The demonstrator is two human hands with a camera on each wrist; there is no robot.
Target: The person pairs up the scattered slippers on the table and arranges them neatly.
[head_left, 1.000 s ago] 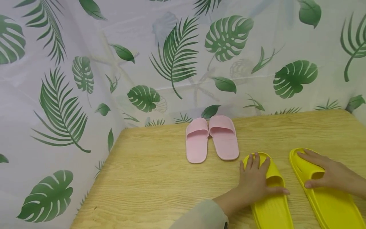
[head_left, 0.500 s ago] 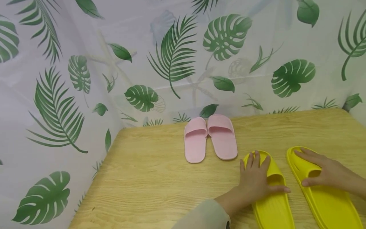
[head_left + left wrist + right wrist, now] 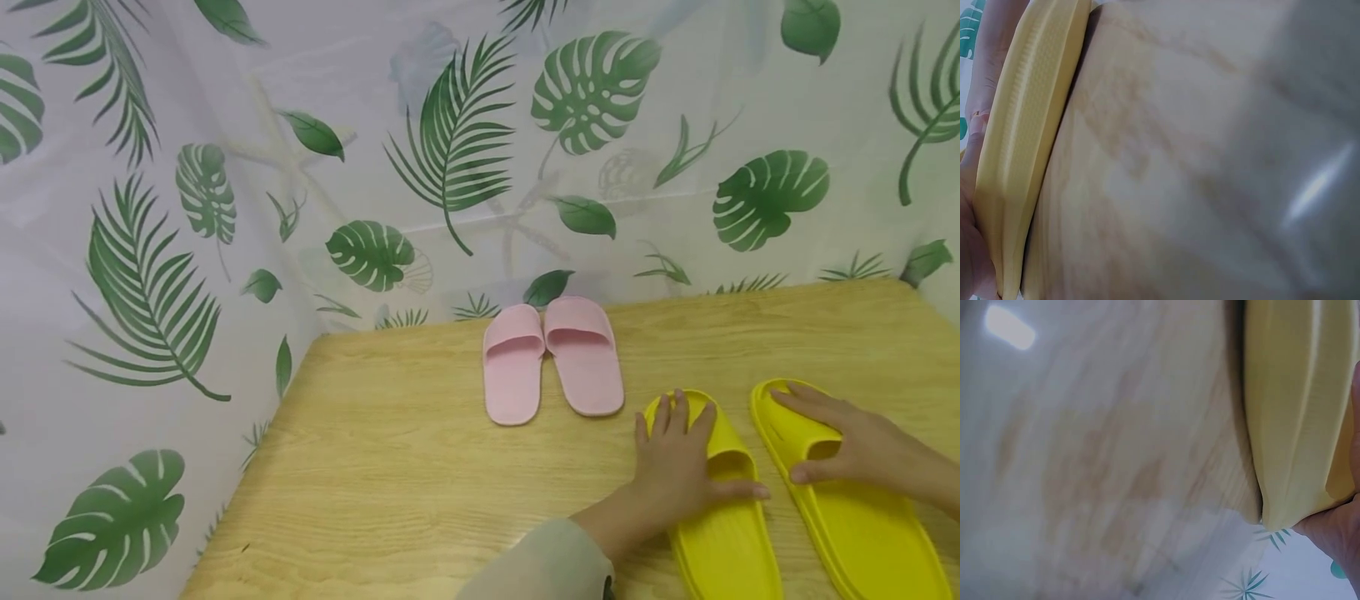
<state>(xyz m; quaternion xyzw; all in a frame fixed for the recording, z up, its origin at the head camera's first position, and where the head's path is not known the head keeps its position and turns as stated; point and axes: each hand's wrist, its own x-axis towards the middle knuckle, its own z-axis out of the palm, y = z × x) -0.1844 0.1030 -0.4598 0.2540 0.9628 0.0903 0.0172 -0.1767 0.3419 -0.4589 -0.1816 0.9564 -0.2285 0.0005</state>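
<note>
Two yellow slippers lie side by side on the wooden table, toes toward the wall. My left hand [image 3: 671, 479] rests with spread fingers over the toe strap of the left yellow slipper [image 3: 727, 554], its thumb reaching across to the inner side. Over the strap of the right yellow slipper [image 3: 877, 533] lies my right hand [image 3: 862, 446], fingers extended and thumb near the inner edge. In the left wrist view, the sidewall of a yellow slipper [image 3: 1029, 125] shows close up. A yellow slipper [image 3: 1291, 412] also fills the right side of the right wrist view, fingers [image 3: 1335, 534] at its end.
A pair of pink slippers stands at the back of the table [image 3: 390, 467], the left pink slipper [image 3: 513, 383] close beside the right pink slipper [image 3: 588, 375]. Behind them rises a white leaf-printed sheet [image 3: 465, 275], which also covers the left side.
Relative to the pink slippers, the left yellow slipper and left hand have shifted slightly right, and the right yellow slipper slightly left. The gap between the yellow slippers is narrower.
</note>
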